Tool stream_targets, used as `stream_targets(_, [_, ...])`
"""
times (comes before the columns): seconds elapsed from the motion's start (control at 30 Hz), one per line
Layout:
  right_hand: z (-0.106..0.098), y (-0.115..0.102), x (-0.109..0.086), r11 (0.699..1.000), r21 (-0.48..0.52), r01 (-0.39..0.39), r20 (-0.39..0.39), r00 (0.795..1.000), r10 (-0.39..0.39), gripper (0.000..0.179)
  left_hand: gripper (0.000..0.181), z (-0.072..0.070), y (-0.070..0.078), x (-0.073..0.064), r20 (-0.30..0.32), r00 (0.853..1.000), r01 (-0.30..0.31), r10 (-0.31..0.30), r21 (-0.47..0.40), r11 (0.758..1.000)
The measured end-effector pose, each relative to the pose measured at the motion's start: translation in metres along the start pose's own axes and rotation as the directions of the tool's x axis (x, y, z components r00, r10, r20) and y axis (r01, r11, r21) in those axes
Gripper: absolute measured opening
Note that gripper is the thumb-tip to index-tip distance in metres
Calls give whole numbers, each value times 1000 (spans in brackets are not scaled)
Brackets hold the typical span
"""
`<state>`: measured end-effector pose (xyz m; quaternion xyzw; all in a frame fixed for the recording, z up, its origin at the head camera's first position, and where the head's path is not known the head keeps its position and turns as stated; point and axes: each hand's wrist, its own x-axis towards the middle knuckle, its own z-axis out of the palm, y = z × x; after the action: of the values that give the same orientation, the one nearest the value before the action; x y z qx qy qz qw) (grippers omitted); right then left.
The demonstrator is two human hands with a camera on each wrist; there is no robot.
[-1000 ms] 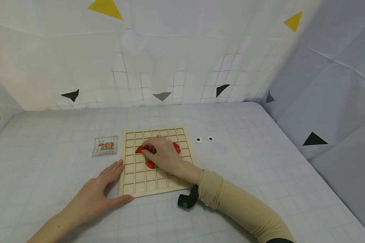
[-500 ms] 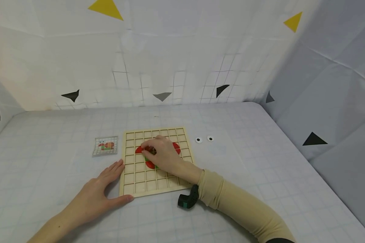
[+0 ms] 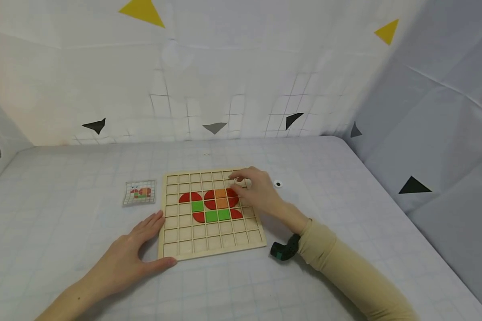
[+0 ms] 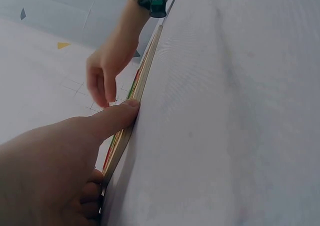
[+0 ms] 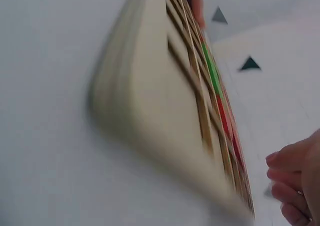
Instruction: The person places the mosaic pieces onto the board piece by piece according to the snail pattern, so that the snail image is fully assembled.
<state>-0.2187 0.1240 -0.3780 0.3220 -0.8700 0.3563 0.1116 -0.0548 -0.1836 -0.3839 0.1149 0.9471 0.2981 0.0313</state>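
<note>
A square wooden grid board (image 3: 197,247) lies flat, with red, green and orange pieces set in its cells. The red quarter pieces (image 3: 190,197) and green squares (image 3: 218,216) form a figure around two orange squares (image 3: 222,198). My left hand (image 3: 122,256) rests at the board's lower left corner, straight fingers on the left side and thumb at the front edge. My right hand (image 3: 263,194) is over the board's upper right part, fingers loosely bent, with a gap between thumb and fingertips and nothing visible in it. One round eye piece (image 3: 278,183) lies right beyond it.
A small picture card (image 3: 139,192) showing a similar coloured figure on a grid lies left of the board. A black wrist device (image 3: 285,248) hangs at my right wrist. White sheets with black and yellow triangles (image 3: 144,11) stand behind the table.
My right hand has moved right from the red piece at the figure's left, uncovering the figure's middle. The nearer eye piece is no longer visible where the hand is. My left hand has stayed put.
</note>
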Motion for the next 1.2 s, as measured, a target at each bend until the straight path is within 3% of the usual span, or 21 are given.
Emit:
stream_targets(0.27, [-41,50,-19,997,35,-64,68,996,62,32,102,0,-1,-1,-11,1000,-9,9,18,1000])
stream_targets(0.5, [-50,66,-24,998,34,-43,145,989,38,34,101,0,0,-2,-11,1000,-6,6,11,1000])
stream_targets(0.73, [-44,74,-26,999,47,-8,84,996,4,24,102,0,1,-1,-6,1000,1,-1,19,1000])
stream_targets(1.2, [-42,79,-28,1000,-18,8,18,1000,-8,23,101,0,1,0,-2,1000,1,-1,18,1000])
